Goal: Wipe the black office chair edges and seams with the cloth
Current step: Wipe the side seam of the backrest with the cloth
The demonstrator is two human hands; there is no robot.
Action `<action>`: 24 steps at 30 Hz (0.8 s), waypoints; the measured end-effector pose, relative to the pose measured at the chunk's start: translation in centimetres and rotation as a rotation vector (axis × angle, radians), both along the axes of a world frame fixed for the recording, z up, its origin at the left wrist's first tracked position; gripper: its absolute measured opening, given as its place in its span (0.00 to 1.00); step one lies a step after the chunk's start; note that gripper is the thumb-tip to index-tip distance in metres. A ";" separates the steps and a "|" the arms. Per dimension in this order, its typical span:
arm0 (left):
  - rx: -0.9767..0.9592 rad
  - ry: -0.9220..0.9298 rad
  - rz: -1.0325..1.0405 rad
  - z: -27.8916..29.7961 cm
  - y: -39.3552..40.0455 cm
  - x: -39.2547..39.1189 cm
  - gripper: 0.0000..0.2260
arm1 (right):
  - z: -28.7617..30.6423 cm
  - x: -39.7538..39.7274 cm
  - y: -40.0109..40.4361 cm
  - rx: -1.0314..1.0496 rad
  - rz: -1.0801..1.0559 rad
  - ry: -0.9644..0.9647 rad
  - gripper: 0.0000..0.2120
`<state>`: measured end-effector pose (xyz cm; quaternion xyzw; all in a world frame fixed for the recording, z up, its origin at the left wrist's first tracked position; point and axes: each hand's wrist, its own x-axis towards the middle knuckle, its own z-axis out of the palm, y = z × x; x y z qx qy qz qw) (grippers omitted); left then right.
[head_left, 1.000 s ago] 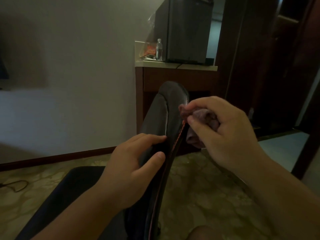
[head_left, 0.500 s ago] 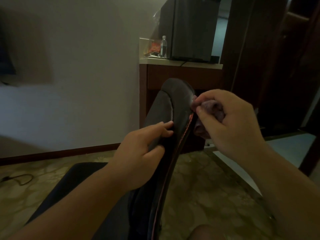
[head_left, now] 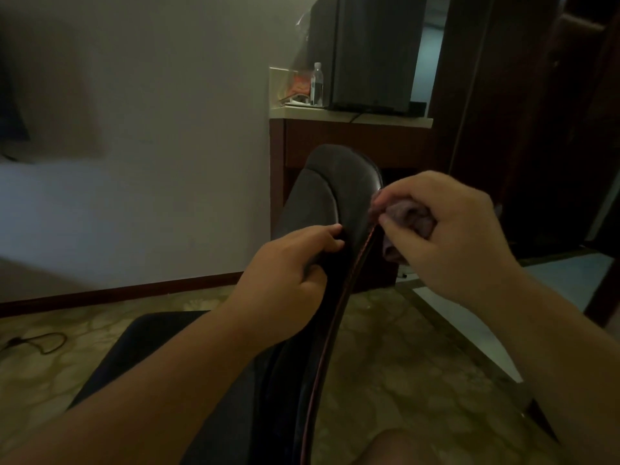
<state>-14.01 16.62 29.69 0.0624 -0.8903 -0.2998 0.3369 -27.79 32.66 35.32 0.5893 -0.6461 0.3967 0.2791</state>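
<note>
The black office chair (head_left: 339,189) is seen edge-on, its backrest rising through the middle of the view with a red-orange piped seam (head_left: 339,307) along its right edge. My left hand (head_left: 288,273) grips the backrest from the left, fingers curled over its front face. My right hand (head_left: 449,236) holds a bunched pinkish-purple cloth (head_left: 407,216) and presses it against the seam near the top of the backrest. The chair seat (head_left: 141,357) shows dark at lower left, partly hidden by my left forearm.
Behind the chair stands a wooden cabinet (head_left: 352,142) with a pale top, carrying a dark box-shaped appliance (head_left: 372,52) and a clear bottle (head_left: 317,83). A cable (head_left: 40,340) lies on the patterned floor at left. Dark wooden door panels rise at right.
My left hand has curled tighter on the backrest. My right hand with the cloth has slid slightly up the seam, and the view has shifted a little.
</note>
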 end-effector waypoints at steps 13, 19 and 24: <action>-0.137 0.111 0.055 -0.8 -1.2 -3.2 0.14 | -3.5 -1.5 -1.6 -0.167 -0.033 -0.108 0.09; -0.199 0.152 0.081 -0.7 -1.2 -4.9 0.12 | -2.0 -3.0 -2.3 -0.215 -0.093 -0.141 0.07; -0.182 0.187 0.068 -1.4 -1.3 -5.3 0.12 | -3.1 -3.2 -1.9 -0.143 -0.023 -0.090 0.07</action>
